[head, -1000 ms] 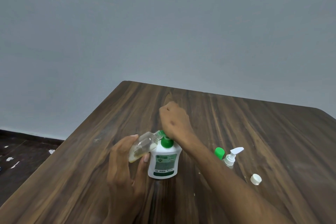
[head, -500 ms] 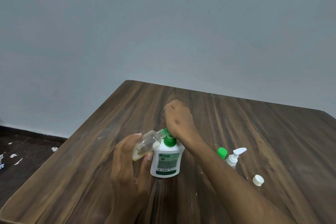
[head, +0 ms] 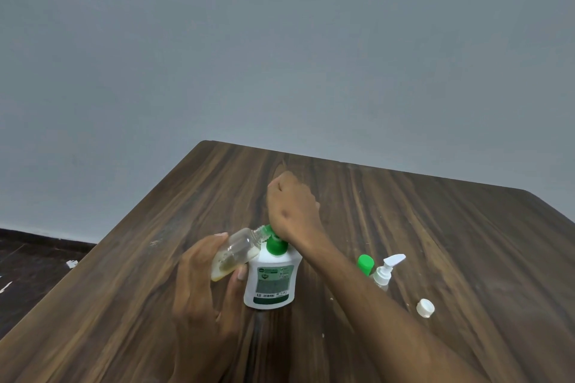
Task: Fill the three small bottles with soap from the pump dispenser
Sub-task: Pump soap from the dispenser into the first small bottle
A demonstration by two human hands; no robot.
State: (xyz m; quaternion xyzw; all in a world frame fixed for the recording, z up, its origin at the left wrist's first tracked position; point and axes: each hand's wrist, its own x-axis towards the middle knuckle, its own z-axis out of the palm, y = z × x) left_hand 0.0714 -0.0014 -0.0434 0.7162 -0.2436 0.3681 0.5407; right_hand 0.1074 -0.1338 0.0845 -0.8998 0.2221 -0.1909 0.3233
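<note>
Paper scraps point(head: 71, 263) lie white on the dark floor point(head: 37, 261) at far left, below the grey wall point(head: 280, 40). One wooden surface point(head: 140, 305) carries everything else. On it, the left hand point(head: 205, 295) curls its fingers and thumb around one small clear bottle point(head: 236, 253), which lies tilted: its long axis runs from lower left to upper right, with the base low and the open neck pointing up-right at the green nozzle. A little yellowish soap sits in its lower end. Just right of it stands one white pump dispenser point(head: 272, 278), upright near the middle of the surface, with a green pump head. The right hand point(head: 292, 208), closed in a fist, presses down on that pump head. Further right, partly hidden behind the right forearm, are two more small bottles: one green-capped bottle point(head: 365, 264) and, just beside it, one spray-top bottle point(head: 384, 274) with a white nozzle pointing right. One loose white cap point(head: 425, 308) lies apart at far right.
</note>
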